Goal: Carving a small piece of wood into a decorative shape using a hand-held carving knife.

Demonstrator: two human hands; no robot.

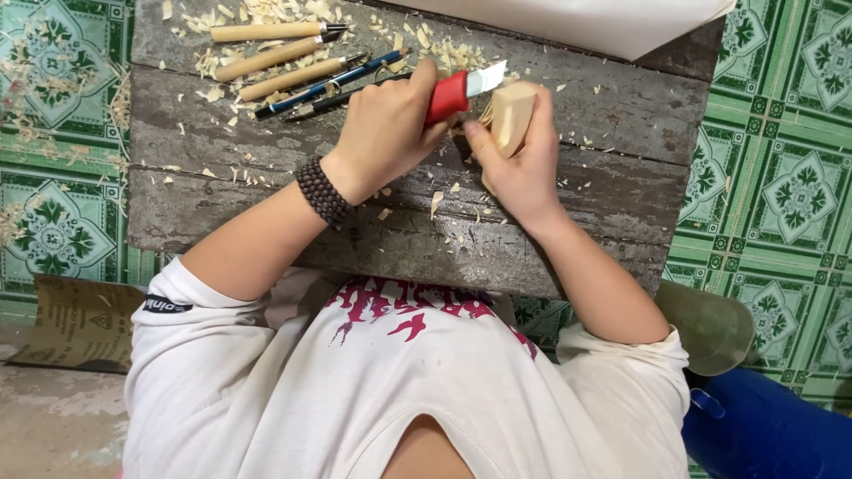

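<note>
Closed around the red handle of a knife [448, 94], the left hand [386, 124] keeps the short blade pointing to the right, with its edge against the upper left corner of a wood block [515, 111]. The right hand [522, 173] holds this block from below. The fingers wrap the lower part and the thumb lies on the left face, just beside the blade. The block is lifted a little above the grey plank table [612, 168], near its far edge, and it is tilted.

Thin curls of wood stand up where the blade meets the block, so cutting is in progress at this corner. Many shavings [266, 13] lie on the table, mostly at the far left, around three wooden-handled tools [266, 58] and a dark blue pen [328, 82]. A few chips lie also under the hands. I judge that a good amount of wood is already removed. However, the visible faces of the block are still flat and its edges are straight, so no figure shows yet and most of the shaping seems to remain.
</note>
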